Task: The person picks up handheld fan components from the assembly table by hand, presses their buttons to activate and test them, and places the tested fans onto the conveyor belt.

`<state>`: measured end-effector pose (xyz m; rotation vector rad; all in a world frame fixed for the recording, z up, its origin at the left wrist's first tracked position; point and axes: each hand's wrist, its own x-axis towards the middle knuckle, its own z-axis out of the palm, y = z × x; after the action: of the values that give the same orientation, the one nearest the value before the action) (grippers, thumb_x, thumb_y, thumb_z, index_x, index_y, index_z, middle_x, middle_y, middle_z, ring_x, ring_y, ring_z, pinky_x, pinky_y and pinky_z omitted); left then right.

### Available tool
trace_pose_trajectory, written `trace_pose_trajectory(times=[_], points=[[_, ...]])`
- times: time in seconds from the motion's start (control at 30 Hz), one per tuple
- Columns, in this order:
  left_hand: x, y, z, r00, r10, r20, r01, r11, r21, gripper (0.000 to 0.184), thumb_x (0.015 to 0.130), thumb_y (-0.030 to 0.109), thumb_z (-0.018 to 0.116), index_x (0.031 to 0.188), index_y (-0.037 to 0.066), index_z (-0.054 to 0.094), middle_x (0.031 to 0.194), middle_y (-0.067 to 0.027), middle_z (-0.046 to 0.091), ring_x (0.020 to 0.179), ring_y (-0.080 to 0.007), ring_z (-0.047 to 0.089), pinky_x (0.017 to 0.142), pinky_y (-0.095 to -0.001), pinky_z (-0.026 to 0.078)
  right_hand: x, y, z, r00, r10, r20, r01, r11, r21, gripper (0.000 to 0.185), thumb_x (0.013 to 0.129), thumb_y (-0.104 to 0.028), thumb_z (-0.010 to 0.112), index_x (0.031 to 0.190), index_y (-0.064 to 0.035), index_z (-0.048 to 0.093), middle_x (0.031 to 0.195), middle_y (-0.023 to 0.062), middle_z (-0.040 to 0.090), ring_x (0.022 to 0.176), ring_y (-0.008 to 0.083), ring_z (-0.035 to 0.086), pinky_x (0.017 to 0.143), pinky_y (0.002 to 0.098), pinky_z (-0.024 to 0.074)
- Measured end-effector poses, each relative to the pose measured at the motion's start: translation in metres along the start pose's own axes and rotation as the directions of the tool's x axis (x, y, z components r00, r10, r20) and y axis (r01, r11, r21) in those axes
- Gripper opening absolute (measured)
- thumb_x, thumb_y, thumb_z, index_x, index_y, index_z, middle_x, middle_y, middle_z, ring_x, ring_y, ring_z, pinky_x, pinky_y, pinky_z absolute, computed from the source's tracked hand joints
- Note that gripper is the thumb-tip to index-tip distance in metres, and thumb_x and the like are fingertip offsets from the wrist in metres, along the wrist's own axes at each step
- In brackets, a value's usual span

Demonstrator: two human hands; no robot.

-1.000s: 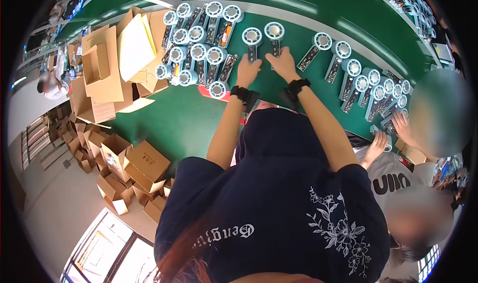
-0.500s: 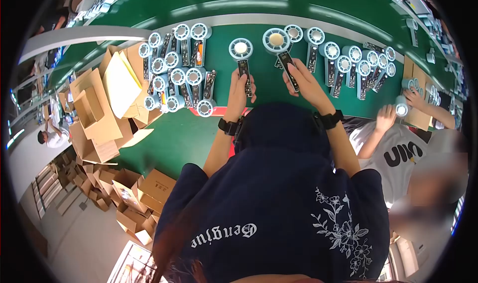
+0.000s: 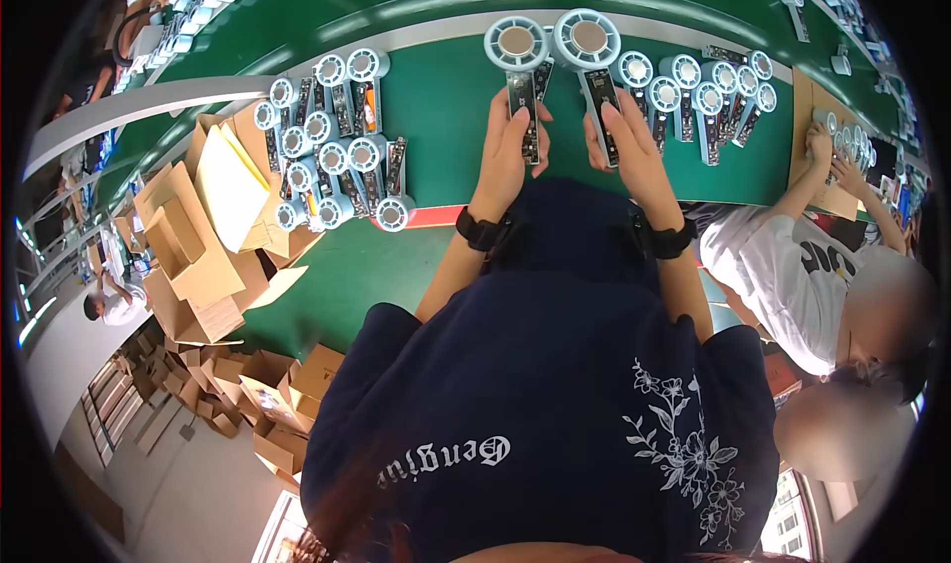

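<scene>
My left hand (image 3: pixel 512 147) is closed around the handle of a light blue handheld fan (image 3: pixel 515 42), its round spoked head pointing away from me. A bare circuit board shows along that handle. In my right hand (image 3: pixel 629 137) is a second handheld fan (image 3: pixel 587 36) of the same kind, gripped by its handle with the board facing up. The two heads are side by side, close together. Partly hidden behind them, another circuit-board handle (image 3: pixel 543 76) lies on the green table (image 3: pixel 446 117).
Several similar fans lie in a group at the left (image 3: pixel 335 157) and another group at the right (image 3: pixel 708 98). Open cardboard boxes (image 3: pixel 193 231) stand at the left table edge. At the right, a co-worker's hands (image 3: pixel 834 162) are at a carton holding fans (image 3: pixel 804 137).
Both fans have been raised nearer the camera, and my left hand has moved right, toward my right hand. The co-worker has leaned toward the carton at the right.
</scene>
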<state>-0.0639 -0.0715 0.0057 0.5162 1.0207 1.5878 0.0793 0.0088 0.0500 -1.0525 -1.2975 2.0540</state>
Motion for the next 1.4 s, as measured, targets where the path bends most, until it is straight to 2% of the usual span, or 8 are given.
trace_pose_trajectory(times=[0.53, 0.63, 0.7, 0.8, 0.9, 1.03, 1.33, 1.4], points=[[-0.002, 0.024, 0.007, 0.998, 0.053, 0.038, -0.056, 0.994, 0.089, 0.036, 0.099, 0.022, 0.039, 0.128, 0.002, 0.031, 0.095, -0.0093, 0.05, 0.052, -0.008, 0.048, 0.037, -0.0202, 0.038, -0.008, -0.014, -0.007, 0.999, -0.049, 0.018, 0.051, 0.996, -0.077, 0.025, 0.1, -0.023, 0.036, 0.112, -0.0028, 0.045, 0.072, 0.0018, 0.048, 0.051, 0.0071, 0.043, 0.045, 0.0213, 0.0326], [0.001, 0.023, 0.008, 0.998, 0.04, 0.043, -0.046, 0.986, 0.161, 0.036, 0.098, 0.023, 0.037, 0.126, 0.001, 0.032, 0.096, -0.0106, 0.051, 0.055, -0.0097, 0.049, 0.038, -0.0221, 0.039, -0.006, -0.005, -0.015, 0.994, -0.055, 0.097, 0.057, 0.998, -0.019, 0.03, 0.099, -0.025, 0.041, 0.121, -0.0046, 0.041, 0.078, 0.0, 0.051, 0.053, 0.0045, 0.045, 0.044, 0.0188, 0.0297], [0.004, 0.02, 0.011, 0.998, 0.035, 0.046, -0.043, 0.979, 0.197, 0.036, 0.098, 0.024, 0.036, 0.125, 0.001, 0.032, 0.097, -0.0112, 0.052, 0.057, -0.0105, 0.049, 0.039, -0.0231, 0.04, -0.005, -0.005, -0.02, 0.994, -0.069, 0.083, 0.07, 0.997, -0.012, 0.03, 0.099, -0.025, 0.041, 0.12, -0.0045, 0.041, 0.078, 0.0001, 0.051, 0.052, 0.0046, 0.045, 0.044, 0.0188, 0.0296], [0.005, 0.016, 0.019, 0.998, 0.049, 0.04, -0.052, 0.995, 0.082, 0.035, 0.099, 0.023, 0.038, 0.126, 0.002, 0.032, 0.095, -0.0084, 0.05, 0.052, -0.0081, 0.049, 0.038, -0.0205, 0.038, -0.006, -0.008, -0.021, 0.994, -0.088, 0.067, 0.088, 0.996, 0.008, 0.029, 0.099, -0.025, 0.041, 0.119, -0.0044, 0.042, 0.077, 0.0003, 0.051, 0.052, 0.0048, 0.044, 0.044, 0.0186, 0.0293], [0.006, 0.013, 0.026, 0.999, 0.043, 0.032, -0.045, 0.995, 0.085, 0.034, 0.099, 0.024, 0.038, 0.125, 0.002, 0.032, 0.095, -0.0084, 0.05, 0.053, -0.0082, 0.049, 0.038, -0.0207, 0.039, -0.007, -0.016, -0.022, 0.997, -0.069, 0.036, 0.07, 0.998, -0.007, 0.023, 0.099, -0.023, 0.038, 0.107, -0.0025, 0.046, 0.076, 0.002, 0.049, 0.049, 0.0064, 0.042, 0.044, 0.021, 0.0325], [0.01, 0.009, 0.032, 0.999, 0.04, 0.028, -0.042, 0.996, 0.079, 0.035, 0.099, 0.024, 0.038, 0.126, 0.002, 0.032, 0.095, -0.0083, 0.05, 0.053, -0.0085, 0.05, 0.039, -0.0208, 0.04, -0.006, -0.016, -0.026, 0.998, -0.065, 0.016, 0.065, 0.998, 0.026, 0.023, 0.099, -0.023, 0.038, 0.104, -0.0021, 0.046, 0.074, 0.0019, 0.049, 0.048, 0.0063, 0.041, 0.043, 0.0212, 0.0322], [0.005, 0.008, 0.043, 1.0, 0.011, 0.002, -0.012, 0.989, 0.146, 0.031, 0.098, 0.025, 0.034, 0.118, 0.001, 0.037, 0.096, -0.01, 0.052, 0.056, -0.0107, 0.05, 0.042, -0.0243, 0.042, -0.008, -0.01, -0.036, 0.996, -0.068, 0.057, 0.067, 0.997, 0.031, 0.024, 0.1, -0.023, 0.037, 0.104, -0.0016, 0.046, 0.074, 0.0025, 0.049, 0.047, 0.007, 0.041, 0.042, 0.0208, 0.0317], [0.005, 0.011, 0.037, 0.999, -0.009, 0.033, 0.005, 0.99, 0.139, 0.031, 0.098, 0.025, 0.034, 0.118, 0.001, 0.037, 0.096, -0.0099, 0.052, 0.056, -0.0108, 0.05, 0.042, -0.0244, 0.042, -0.01, -0.008, -0.039, 0.995, -0.08, 0.063, 0.076, 0.995, 0.058, 0.025, 0.1, -0.023, 0.038, 0.114, -0.0027, 0.042, 0.076, 0.0021, 0.05, 0.047, 0.0061, 0.042, 0.041, 0.0196, 0.0306]])
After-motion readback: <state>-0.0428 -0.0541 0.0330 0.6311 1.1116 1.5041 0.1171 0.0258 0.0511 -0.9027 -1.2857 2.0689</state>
